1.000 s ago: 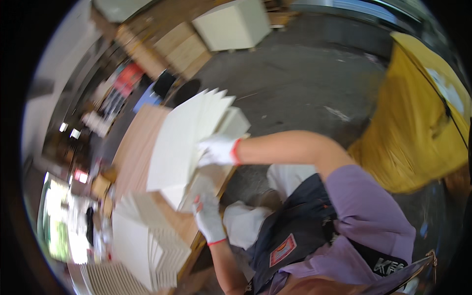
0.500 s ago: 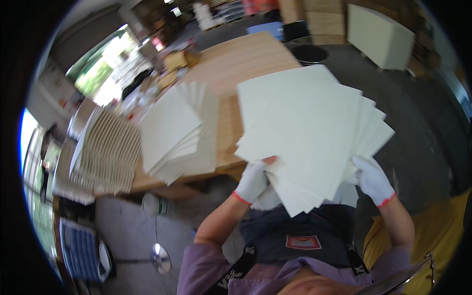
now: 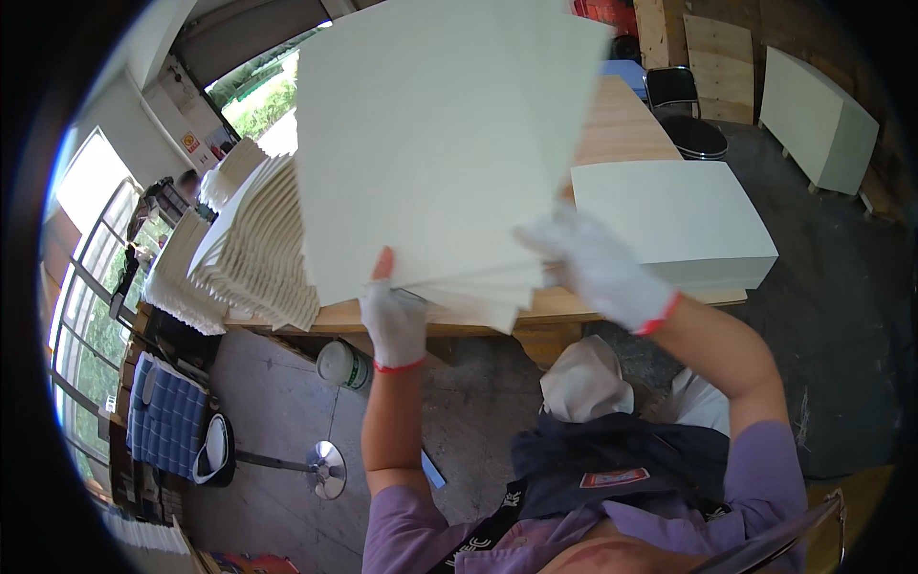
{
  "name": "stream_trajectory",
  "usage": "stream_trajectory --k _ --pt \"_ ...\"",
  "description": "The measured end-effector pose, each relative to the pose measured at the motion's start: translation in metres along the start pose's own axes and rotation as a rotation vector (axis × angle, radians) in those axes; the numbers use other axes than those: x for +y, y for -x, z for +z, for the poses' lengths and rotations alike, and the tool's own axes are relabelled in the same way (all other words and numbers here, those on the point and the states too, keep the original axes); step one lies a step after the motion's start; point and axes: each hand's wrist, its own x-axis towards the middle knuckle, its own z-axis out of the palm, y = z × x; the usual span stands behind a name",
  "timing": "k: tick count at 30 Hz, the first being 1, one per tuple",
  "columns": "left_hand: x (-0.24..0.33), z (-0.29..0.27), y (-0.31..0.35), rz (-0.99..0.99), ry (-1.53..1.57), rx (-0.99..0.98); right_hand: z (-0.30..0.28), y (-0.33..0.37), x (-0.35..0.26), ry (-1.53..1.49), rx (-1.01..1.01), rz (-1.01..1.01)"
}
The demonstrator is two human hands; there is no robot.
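Note:
A fanned bundle of large white sheets [image 3: 421, 143] is held up over the table. My left hand [image 3: 394, 320], in a white glove with a red cuff, grips its lower left edge, the thumb on the front face. At its lower right edge is my gloved right hand [image 3: 598, 268], blurred by motion, its fingers closed round the edge as far as the blur shows. Right of the bundle, a squared stack of white sheets [image 3: 674, 206] lies on the wooden table [image 3: 626, 124]. Much of the table is hidden behind the bundle.
Wavy stacks of sheets [image 3: 258, 253] stand on the table's left. A bucket [image 3: 341, 365] is on the floor below. At left are a blue checked chair [image 3: 167, 411] and a round metal base [image 3: 327, 469]. A black stool [image 3: 696, 139] and a pale cabinet [image 3: 818, 120] stand at far right.
Both hands have moved left and up with the bundle, and the view has shifted. The right hand has reached inward. The squared stack now shows at right; the bundle covers the table's middle.

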Motion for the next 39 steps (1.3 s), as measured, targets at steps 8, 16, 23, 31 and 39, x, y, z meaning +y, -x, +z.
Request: stream_trajectory --k 8,16,23,31,39 --pt "-0.036 -0.097 -0.115 -0.122 -0.361 0.145 0.009 -0.136 0.093 -0.079 -0.009 0.171" --pt "-0.054 -0.093 -0.113 -0.299 0.038 0.292 0.007 -0.158 0.125 -0.093 0.046 0.242" --pt "-0.017 -0.149 -0.08 -0.42 0.384 0.007 -0.019 -0.105 0.125 -0.29 -0.177 0.31" --pt "-0.131 -0.082 0.112 -0.425 -0.129 -0.243 -0.198 0.094 0.092 0.319 -0.061 0.527" --pt "-0.204 0.159 0.111 0.635 -0.972 -1.26 -0.352 0.157 -0.003 1.035 1.114 -0.113"
